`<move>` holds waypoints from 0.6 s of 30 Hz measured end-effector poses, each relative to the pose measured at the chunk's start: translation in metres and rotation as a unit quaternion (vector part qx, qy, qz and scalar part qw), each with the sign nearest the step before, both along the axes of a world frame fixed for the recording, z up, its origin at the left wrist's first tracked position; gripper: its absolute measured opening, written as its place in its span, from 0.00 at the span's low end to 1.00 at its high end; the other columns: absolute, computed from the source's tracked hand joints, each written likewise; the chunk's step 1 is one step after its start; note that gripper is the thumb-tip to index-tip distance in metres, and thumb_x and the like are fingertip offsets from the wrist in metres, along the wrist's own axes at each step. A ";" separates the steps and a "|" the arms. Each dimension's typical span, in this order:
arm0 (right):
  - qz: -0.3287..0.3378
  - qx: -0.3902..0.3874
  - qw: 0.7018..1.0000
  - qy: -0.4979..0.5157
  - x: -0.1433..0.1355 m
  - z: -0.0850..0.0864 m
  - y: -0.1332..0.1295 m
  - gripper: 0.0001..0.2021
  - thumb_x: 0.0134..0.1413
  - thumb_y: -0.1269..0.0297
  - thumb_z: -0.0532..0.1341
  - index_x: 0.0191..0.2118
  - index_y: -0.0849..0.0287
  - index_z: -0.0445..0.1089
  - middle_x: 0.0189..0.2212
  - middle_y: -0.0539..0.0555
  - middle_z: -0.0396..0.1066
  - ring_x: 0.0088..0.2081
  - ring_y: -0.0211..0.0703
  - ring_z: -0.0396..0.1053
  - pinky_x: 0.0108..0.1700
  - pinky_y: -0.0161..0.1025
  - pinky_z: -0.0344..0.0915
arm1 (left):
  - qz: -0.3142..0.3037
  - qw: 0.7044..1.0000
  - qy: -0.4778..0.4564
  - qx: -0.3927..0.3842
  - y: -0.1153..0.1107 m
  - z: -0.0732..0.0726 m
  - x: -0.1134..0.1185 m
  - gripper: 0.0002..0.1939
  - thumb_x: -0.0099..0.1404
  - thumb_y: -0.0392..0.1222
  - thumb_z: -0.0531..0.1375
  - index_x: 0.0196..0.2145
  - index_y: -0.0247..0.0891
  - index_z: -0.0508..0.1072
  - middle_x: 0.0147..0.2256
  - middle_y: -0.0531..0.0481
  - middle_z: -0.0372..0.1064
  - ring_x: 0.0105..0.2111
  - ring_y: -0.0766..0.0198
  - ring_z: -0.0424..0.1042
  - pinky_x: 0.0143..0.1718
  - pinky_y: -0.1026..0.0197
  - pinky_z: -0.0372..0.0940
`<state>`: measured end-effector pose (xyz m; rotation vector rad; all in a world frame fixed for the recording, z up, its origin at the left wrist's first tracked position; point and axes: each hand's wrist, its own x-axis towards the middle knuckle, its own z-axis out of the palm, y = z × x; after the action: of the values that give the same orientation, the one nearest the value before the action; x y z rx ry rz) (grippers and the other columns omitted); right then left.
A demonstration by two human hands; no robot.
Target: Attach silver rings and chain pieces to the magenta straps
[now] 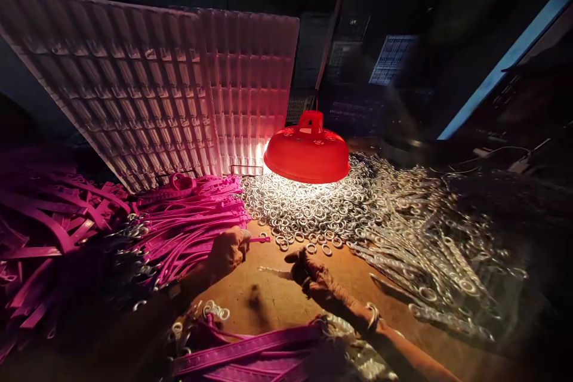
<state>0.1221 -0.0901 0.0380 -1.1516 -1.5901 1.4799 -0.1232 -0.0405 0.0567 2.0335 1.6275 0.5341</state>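
Observation:
My left hand (227, 250) is closed on the end of a magenta strap (259, 240) at the edge of a pile of magenta straps (188, 221). My right hand (313, 274) rests on the brown table (268, 298), fingers bent, gripping a thin pointed metal piece (273, 271) that sticks out to the left. A heap of small metal rings (308, 212) lies just beyond both hands, with a few loose rings close to my right fingers. A bangle (372, 315) sits on my right wrist.
A red lamp shade (307, 152) hangs low over the rings. White gridded trays (147, 83) lean at the back left. Metal chains or clasps (430, 250) spread to the right. More magenta straps (250, 349) lie near the front edge, and others (40, 233) at far left.

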 end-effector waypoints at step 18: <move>0.169 -0.079 0.982 0.022 -0.040 -0.003 0.037 0.16 0.46 0.51 0.61 0.31 0.61 0.63 0.21 0.47 0.61 0.20 0.31 0.58 0.20 0.28 0.56 | -0.078 0.886 -0.342 -0.304 -0.044 0.006 0.024 0.11 0.46 0.43 0.66 0.20 0.33 0.71 0.17 0.57 0.56 0.20 0.72 0.53 0.21 0.66 0.47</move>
<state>0.0823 -0.0530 0.0353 -0.9571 -1.7262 1.8648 -0.0994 -0.0845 0.0625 1.2798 1.0115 0.5159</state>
